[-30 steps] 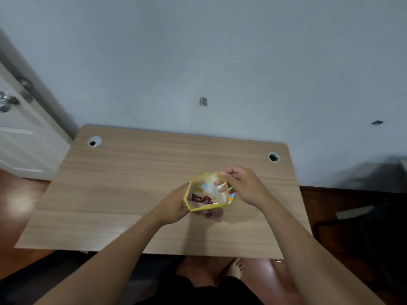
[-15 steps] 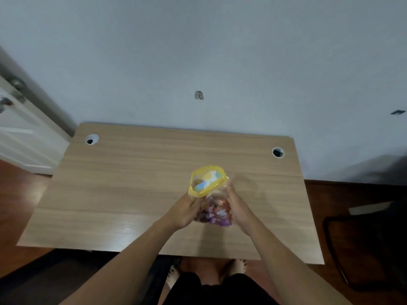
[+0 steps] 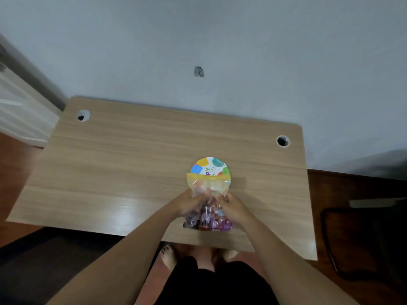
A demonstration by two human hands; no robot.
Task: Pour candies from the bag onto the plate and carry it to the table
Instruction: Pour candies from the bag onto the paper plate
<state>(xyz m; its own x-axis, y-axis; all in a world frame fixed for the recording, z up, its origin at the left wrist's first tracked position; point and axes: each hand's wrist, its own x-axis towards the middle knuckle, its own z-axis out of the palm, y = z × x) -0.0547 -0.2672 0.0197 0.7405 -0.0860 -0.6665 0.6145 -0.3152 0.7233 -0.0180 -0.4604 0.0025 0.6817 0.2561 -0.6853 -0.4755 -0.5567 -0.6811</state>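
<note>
Clear candy bag (image 3: 208,216) between both hands, mouth over plate (image 3: 209,168)

Head view, looking steeply down, table (image 3: 132,172) close

Your 2 hands (image 3: 189,203) (image 3: 231,205), the bag (image 3: 208,208) and the plate (image 3: 210,168) occupy the table's (image 3: 132,161) near-right centre. The left half is bare and passable. The wall (image 3: 242,51) closes the far edge. A dark chair (image 3: 363,238) stands right.
</note>
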